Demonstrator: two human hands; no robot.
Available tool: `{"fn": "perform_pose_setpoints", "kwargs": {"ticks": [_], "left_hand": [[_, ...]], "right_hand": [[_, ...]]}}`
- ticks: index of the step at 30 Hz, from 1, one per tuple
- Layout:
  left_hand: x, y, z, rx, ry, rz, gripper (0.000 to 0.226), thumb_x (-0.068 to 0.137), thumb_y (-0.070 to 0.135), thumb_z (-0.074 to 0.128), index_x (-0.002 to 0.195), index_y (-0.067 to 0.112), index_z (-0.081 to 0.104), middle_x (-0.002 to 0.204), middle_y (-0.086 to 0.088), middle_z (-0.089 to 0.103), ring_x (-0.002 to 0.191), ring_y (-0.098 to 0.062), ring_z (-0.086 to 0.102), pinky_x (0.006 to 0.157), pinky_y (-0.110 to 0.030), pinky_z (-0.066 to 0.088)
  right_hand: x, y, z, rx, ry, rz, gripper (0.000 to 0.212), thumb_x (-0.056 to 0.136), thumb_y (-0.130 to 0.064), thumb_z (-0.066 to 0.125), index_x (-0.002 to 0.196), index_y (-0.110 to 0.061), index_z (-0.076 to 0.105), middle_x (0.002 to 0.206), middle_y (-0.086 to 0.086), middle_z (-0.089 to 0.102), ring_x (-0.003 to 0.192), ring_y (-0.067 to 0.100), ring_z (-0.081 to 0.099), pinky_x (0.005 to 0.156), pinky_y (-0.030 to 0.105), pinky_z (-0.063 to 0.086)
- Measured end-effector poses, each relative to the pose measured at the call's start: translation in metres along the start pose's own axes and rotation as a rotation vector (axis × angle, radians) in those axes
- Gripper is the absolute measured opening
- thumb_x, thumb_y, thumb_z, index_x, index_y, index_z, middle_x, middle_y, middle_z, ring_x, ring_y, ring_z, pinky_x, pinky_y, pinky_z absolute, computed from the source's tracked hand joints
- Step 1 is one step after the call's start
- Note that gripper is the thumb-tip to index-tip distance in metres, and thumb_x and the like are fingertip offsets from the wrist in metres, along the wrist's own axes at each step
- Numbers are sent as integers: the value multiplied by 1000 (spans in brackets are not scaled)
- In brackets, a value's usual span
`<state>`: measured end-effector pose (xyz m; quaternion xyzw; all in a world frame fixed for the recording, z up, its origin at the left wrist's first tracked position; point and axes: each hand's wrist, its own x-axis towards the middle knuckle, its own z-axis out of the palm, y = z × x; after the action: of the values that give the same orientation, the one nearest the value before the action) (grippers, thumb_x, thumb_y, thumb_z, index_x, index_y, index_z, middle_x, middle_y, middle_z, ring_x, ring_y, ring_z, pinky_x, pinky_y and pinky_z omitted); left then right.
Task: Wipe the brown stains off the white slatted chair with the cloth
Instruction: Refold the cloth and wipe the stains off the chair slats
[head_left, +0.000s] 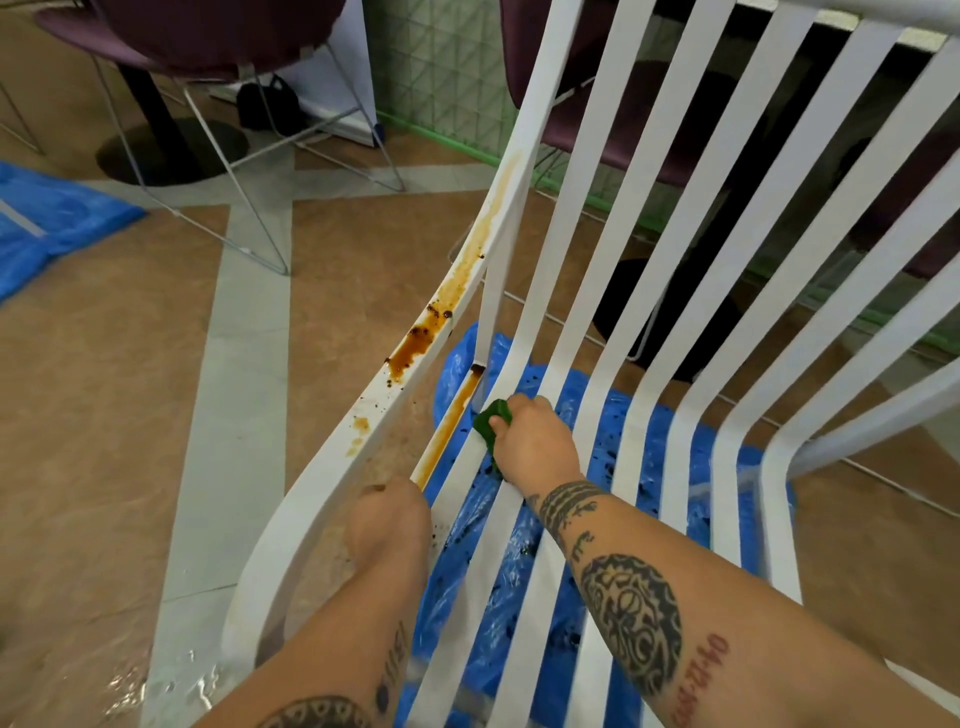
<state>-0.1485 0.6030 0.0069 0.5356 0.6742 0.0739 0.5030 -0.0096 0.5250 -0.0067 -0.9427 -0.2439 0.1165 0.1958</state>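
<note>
The white slatted chair (644, 291) fills the right and centre of the head view. Brown stains (421, 338) run along its left armrest rail, and a brown streak (449, 426) lines the seat's left edge bar. My right hand (535, 441) grips a green cloth (491, 423) and presses it on a seat slat near where seat and back meet. My left hand (387, 525) is curled round the left edge bar of the seat, its fingers hidden underneath.
A blue plastic sheet (519, 597) with dark specks lies under the chair. Another blue sheet (47, 223) lies at the far left. Purple chairs on wire legs (197, 41) and a black table base (171, 150) stand behind. A green mesh panel (447, 73) stands at the back.
</note>
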Motion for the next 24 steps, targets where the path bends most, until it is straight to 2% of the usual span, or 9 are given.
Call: {"fn": "perform_pose_setpoints", "kwargs": {"ticks": [3, 6, 9, 11, 13, 17, 20, 22, 24], "left_hand": [[3, -1, 3, -53, 43, -50, 30, 96, 25, 44, 88, 4, 64, 87, -13, 64, 70, -24, 52, 59, -33, 39], [-2, -1, -1, -82, 73, -80, 38, 95, 29, 41, 94, 4, 70, 93, -15, 68, 84, -32, 62, 76, -41, 53], [-13, 2, -4, -110, 116, -63, 43, 93, 31, 38, 103, 5, 70, 102, -15, 69, 96, -35, 64, 90, -49, 56], [-28, 4, -16, -150, 104, -70, 37, 95, 30, 38, 102, 8, 67, 94, -12, 64, 86, -29, 61, 80, -42, 54], [-36, 2, -25, -123, 70, -85, 31, 100, 27, 37, 99, 8, 61, 86, -9, 57, 75, -24, 53, 72, -41, 46], [-46, -13, -40, -48, 7, -63, 26, 106, 33, 29, 104, 14, 46, 90, -10, 53, 88, -29, 55, 86, -44, 49], [-49, -26, -48, -32, -36, -75, 46, 106, 36, 25, 113, 2, 55, 102, -18, 61, 97, -35, 61, 89, -47, 50], [-53, -30, -50, -87, -78, -106, 50, 106, 41, 24, 113, 4, 56, 95, -14, 60, 82, -27, 57, 73, -41, 47], [-59, -26, -54, -190, -101, -151, 49, 107, 47, 22, 110, 7, 50, 83, -7, 53, 70, -19, 49, 73, -40, 40]], "right_hand": [[-27, 4, 6, -4, -60, -118, 27, 103, -34, 49, 112, -11, 60, 101, 4, 48, 89, 29, 59, 72, 34, 46], [-68, -3, 9, 15, -115, -202, 24, 103, -33, 50, 110, -12, 60, 95, -1, 41, 78, 24, 50, 68, 33, 41], [-99, -14, 7, 40, -226, -242, 23, 100, -33, 55, 110, -14, 64, 97, 2, 50, 86, 28, 57, 72, 39, 49], [-98, -20, -6, 59, -301, -208, 25, 96, -36, 58, 109, -17, 68, 100, 6, 61, 91, 28, 61, 78, 41, 54], [-86, -24, -15, 107, -283, -121, 26, 96, -38, 60, 104, -15, 68, 95, 8, 66, 88, 28, 63, 78, 38, 55], [-81, -34, -1, 108, -170, -68, 28, 98, -38, 57, 109, -13, 63, 103, 12, 60, 93, 32, 61, 78, 37, 52], [-96, -36, 13, 69, -206, -115, 27, 99, -35, 56, 114, -14, 62, 110, 13, 55, 97, 34, 60, 82, 39, 50], [-109, -36, 16, 56, -241, -162, 25, 98, -32, 57, 117, -17, 64, 110, 12, 54, 97, 34, 60, 84, 40, 51], [-126, -38, 18, 71, -280, -190, 24, 96, -29, 59, 118, -22, 65, 109, 10, 55, 96, 33, 60, 83, 42, 52]]}}
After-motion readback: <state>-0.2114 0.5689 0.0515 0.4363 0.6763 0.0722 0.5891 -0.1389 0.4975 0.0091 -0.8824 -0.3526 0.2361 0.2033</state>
